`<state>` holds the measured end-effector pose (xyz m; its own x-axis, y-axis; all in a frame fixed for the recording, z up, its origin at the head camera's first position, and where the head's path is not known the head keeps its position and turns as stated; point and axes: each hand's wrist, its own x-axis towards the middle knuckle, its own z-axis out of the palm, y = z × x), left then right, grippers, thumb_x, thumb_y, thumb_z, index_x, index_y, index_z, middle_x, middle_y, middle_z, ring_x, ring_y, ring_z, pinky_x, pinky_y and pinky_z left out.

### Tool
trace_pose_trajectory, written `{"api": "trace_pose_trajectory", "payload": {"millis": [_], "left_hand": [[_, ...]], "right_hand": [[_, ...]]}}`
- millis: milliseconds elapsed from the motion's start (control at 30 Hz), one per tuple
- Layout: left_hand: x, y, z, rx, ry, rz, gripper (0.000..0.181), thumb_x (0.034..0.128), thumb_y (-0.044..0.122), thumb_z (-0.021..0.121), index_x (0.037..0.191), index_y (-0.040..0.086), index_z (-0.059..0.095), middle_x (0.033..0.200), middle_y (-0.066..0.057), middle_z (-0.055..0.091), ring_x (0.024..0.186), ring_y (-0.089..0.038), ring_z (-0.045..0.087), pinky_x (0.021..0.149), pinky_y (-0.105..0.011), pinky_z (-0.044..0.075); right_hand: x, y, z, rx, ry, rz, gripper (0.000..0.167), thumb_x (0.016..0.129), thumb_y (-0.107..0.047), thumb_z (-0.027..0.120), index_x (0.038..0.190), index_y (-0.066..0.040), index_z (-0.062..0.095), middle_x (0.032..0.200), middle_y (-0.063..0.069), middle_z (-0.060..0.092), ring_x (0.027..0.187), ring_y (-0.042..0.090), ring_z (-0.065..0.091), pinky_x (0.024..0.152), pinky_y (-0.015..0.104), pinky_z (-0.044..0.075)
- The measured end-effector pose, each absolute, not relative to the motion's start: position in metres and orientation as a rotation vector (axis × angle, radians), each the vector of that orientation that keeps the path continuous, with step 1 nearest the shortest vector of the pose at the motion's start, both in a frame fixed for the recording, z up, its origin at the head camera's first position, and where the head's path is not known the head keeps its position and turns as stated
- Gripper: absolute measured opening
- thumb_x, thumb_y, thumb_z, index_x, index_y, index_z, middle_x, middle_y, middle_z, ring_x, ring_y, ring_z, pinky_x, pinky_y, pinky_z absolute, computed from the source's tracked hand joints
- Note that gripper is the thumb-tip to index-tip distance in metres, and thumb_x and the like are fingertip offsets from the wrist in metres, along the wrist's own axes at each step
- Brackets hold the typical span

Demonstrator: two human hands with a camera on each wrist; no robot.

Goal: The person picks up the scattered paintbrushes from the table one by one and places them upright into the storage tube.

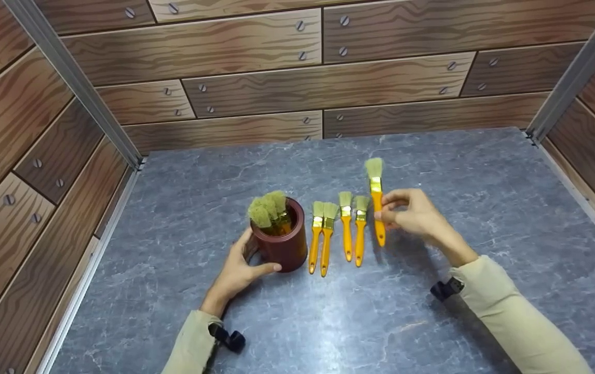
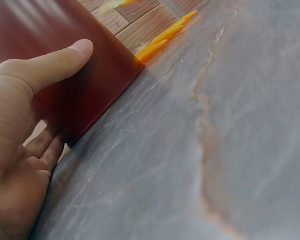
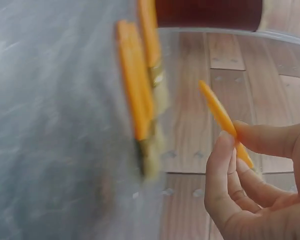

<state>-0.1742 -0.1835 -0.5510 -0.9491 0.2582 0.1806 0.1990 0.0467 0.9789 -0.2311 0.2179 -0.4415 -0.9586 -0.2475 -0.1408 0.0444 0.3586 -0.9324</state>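
A dark red cylindrical cup (image 1: 282,254) stands upright on the table, with several paintbrushes (image 1: 269,209) in it, bristles up. My left hand (image 1: 240,267) holds the cup's side, the thumb (image 2: 65,62) lying across its wall and the other fingers partly hidden behind it. Between thumb and fingers my right hand (image 1: 414,215) pinches the orange handle of a paintbrush (image 1: 378,200), its bristles pointing away from me. In the right wrist view that handle (image 3: 217,110) appears raised above the table. Several more paintbrushes (image 1: 347,226) lie between the cup and my right hand.
The grey marbled tabletop (image 1: 173,311) meets a wood-patterned back wall (image 1: 256,98). Similar panels rise at the left and right, with metal posts (image 1: 84,78) in the corners. A black wrist camera (image 1: 445,289) sits on each sleeve.
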Motion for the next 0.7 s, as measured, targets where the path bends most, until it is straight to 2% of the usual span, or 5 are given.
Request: {"api": "trace_pose_trajectory", "payload": {"millis": [400, 700], "left_hand": [[-0.177, -0.184, -0.553, 0.528, 2.249, 2.079, 0.102, 0.0805, 0.004, 0.094, 0.165, 0.019, 0.039, 0.159, -0.005, 0.056, 0.152, -0.024, 0.048, 0.129, -0.042, 0.035], [-0.176, -0.184, -0.553, 0.497, 2.261, 2.074, 0.101, 0.0798, 0.006, 0.095, 0.164, 0.021, 0.041, 0.159, -0.003, 0.057, 0.152, -0.021, 0.048, 0.128, -0.041, 0.037]], "right_hand": [[-0.228, 0.179, -0.403, -0.469, 2.294, -1.777, 0.026, 0.096, 0.001, 0.075, 0.119, 0.011, 0.067, 0.108, 0.02, 0.069, 0.093, 0.024, 0.078, 0.085, 0.039, 0.067], [-0.223, 0.138, -0.386, -0.651, 2.275, -1.836, 0.022, 0.095, 0.002, 0.077, 0.114, 0.009, 0.07, 0.105, 0.021, 0.074, 0.088, 0.022, 0.075, 0.085, 0.036, 0.067]]}}
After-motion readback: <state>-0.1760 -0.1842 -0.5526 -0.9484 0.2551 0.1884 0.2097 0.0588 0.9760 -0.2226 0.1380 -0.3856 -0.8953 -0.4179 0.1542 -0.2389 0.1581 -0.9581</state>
